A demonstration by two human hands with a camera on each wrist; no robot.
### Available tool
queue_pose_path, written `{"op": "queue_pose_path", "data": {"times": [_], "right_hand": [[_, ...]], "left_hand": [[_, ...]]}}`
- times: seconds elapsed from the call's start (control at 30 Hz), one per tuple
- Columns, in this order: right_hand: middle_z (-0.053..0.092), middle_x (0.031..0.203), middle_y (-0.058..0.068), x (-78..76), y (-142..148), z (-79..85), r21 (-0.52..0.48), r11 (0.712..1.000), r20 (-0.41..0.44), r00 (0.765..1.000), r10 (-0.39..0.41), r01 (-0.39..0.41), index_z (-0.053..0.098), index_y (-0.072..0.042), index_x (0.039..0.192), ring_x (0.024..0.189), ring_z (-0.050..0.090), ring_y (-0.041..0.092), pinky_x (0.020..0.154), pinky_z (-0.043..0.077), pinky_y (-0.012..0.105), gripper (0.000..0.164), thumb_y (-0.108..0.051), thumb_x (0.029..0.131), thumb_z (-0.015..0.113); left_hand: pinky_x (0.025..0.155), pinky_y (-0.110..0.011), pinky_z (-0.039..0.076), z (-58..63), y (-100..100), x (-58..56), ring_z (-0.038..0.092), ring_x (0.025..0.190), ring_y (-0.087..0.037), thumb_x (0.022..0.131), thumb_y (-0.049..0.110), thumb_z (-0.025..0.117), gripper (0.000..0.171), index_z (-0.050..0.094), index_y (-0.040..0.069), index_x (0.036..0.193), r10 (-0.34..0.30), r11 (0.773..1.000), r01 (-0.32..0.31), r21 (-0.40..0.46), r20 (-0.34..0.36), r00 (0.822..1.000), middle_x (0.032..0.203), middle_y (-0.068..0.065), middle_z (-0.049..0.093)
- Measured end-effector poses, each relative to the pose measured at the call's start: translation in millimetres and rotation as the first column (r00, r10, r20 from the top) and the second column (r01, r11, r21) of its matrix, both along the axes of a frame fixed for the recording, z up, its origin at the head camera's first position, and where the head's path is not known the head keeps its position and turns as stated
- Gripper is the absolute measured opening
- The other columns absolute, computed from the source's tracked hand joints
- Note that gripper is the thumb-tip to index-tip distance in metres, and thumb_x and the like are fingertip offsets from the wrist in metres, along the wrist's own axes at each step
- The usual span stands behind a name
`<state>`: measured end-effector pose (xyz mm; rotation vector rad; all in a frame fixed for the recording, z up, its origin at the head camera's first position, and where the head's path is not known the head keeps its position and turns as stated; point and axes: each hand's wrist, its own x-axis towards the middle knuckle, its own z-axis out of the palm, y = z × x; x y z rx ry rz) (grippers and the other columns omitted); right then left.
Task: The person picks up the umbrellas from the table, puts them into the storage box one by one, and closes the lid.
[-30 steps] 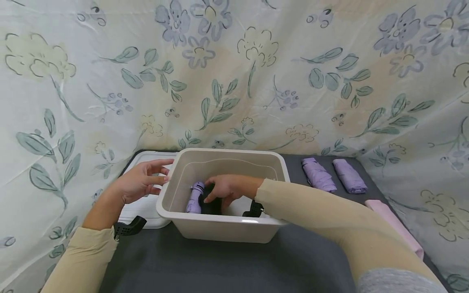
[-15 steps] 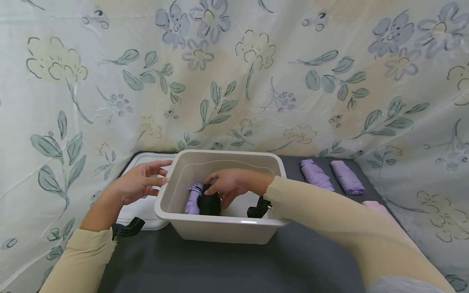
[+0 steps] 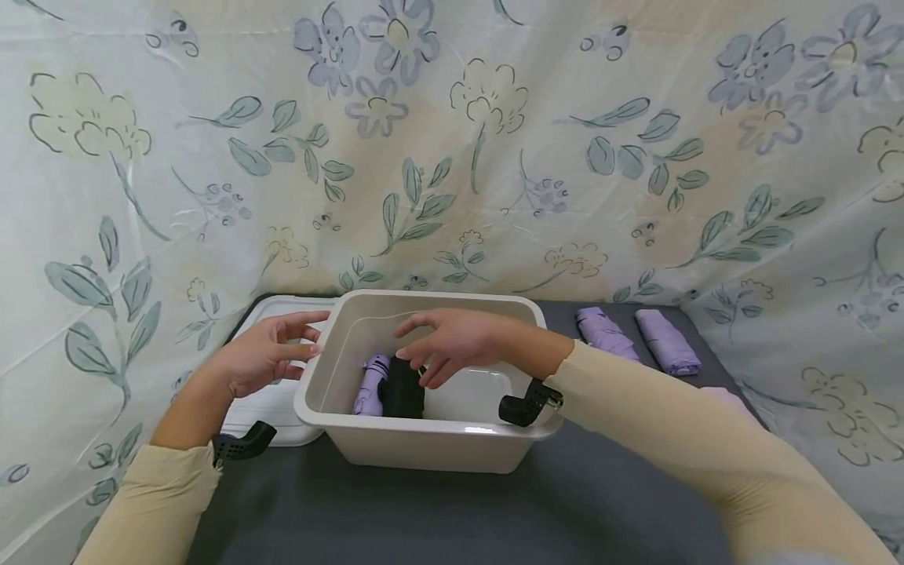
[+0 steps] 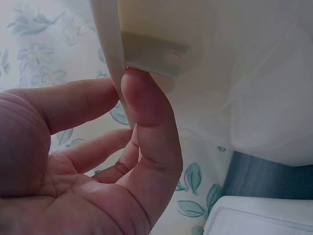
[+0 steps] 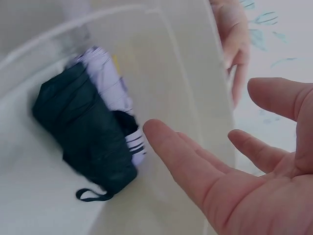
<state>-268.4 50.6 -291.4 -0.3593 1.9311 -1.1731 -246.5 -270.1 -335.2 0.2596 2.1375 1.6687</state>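
A beige plastic storage bin (image 3: 431, 443) stands in the middle of the table. At its left rim, my left hand (image 3: 264, 357) holds the edge, with a bent finger tucked under the lip in the left wrist view. Inside, toward the left, lies a black folded umbrella (image 3: 404, 388), its small wrist loop showing in the right wrist view. Beside it, along the left wall, is a light purple folded umbrella (image 3: 370, 388) with dark stripes near one end. My right hand (image 3: 459, 341) hovers over the black umbrella, fingers spread and holding nothing.
Two purple rolled bundles (image 3: 607, 333) lie on the dark table (image 3: 452, 518) right of the bin. A pink item (image 3: 727, 399) shows partly behind the right sleeve. Left of the bin, a white lid (image 3: 271, 420) lies flat. A floral curtain (image 3: 452, 157) hangs behind.
My right hand has let go of the black umbrella and risen up and to the right, leaving it beside the purple one. The left hand has stayed at the rim.
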Motion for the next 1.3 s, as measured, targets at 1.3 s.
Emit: {"op": "queue_pose_path", "data": {"times": [1.3], "right_hand": [[0.07, 0.123, 0.009, 39.4, 177.2, -7.0, -0.544, 0.816, -0.374, 0.815, -0.442, 0.194, 0.061, -0.009, 0.133, 0.107, 0.075, 0.024, 0.09, 0.06, 0.038, 0.028, -0.014, 0.106, 0.057]], "left_hand": [[0.083, -0.033, 0.061, -7.1, -0.6, -3.5, 0.066, 0.103, -0.014, 0.101, 0.013, 0.065, 0.07, 0.029, 0.006, 0.161, 0.004, 0.999, -0.004, 0.038, -0.016, 1.0, 0.127, -0.009, 0.054]]}}
